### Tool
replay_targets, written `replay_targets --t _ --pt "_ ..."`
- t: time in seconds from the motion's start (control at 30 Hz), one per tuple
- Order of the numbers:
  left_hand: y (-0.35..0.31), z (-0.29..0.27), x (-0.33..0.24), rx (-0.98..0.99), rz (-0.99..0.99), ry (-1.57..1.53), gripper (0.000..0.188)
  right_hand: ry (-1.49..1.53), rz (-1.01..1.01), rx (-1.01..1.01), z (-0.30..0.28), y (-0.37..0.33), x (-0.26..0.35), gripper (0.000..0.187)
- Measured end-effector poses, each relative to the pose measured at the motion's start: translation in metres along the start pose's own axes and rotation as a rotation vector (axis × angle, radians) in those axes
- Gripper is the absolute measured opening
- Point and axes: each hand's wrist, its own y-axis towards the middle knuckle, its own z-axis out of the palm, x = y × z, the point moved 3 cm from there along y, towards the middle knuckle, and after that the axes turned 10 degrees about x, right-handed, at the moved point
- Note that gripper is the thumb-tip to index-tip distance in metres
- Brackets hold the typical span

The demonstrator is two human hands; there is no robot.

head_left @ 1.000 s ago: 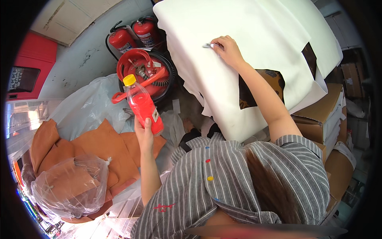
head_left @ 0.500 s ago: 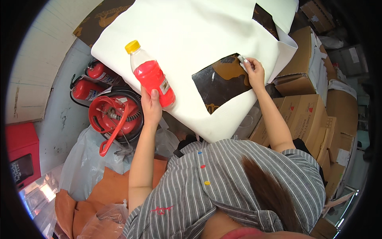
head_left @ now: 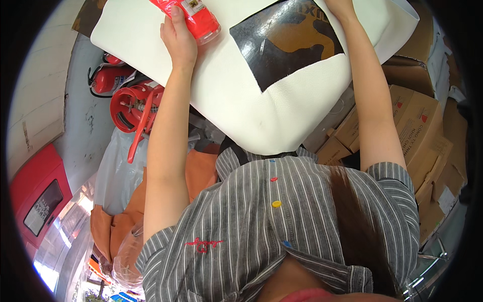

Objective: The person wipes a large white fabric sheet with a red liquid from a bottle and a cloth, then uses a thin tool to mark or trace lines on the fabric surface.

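My left hand [head_left: 180, 43] grips a clear plastic bottle [head_left: 204, 22] filled with bright red liquid; its upper part runs out of the top of the view. Under it spreads a large white leather-like sheet [head_left: 226, 113], its near corner draping toward my shirt. A square opening in the sheet bares a dark board [head_left: 254, 50] with a golden-brown print. My right hand [head_left: 342, 7] is at the top edge, over the sheet just beyond the opening's right side. Its fingers are cut off, so what it holds is hidden.
Red fire extinguishers [head_left: 106, 80] and a red wheeled one with a handle [head_left: 143, 118] stand at left, near a red wall box [head_left: 43, 194]. Orange-brown leather [head_left: 118, 234] and plastic bags [head_left: 121, 171] lie below. Cardboard boxes [head_left: 415, 118] are stacked at right.
Both hands have reached farther away, toward the top of the view, the left with the bottle. My body has leaned forward over the sheet. The white wad in my right hand is now out of sight.
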Motion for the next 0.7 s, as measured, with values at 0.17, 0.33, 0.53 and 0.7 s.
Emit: replay_targets --t 0.17,0.33,0.53,0.7 --pt "0.032 -0.01 0.013 -0.003 -0.048 -0.074 0.068 0.198 0.008 -0.03 0.02 -0.061 0.033 0.022" --pt "0.06 0.009 0.009 0.035 0.011 -0.278 0.065 -0.215 -0.266 0.545 0.069 -0.254 0.154 0.015" --pt "0.083 0.011 0.013 0.007 0.068 0.089 0.063 -0.263 -0.191 0.354 0.132 -0.24 0.17 0.014" --pt "0.08 0.012 0.002 0.061 0.061 0.173 0.06 -0.43 0.03 0.374 0.092 -0.292 0.175 0.013"
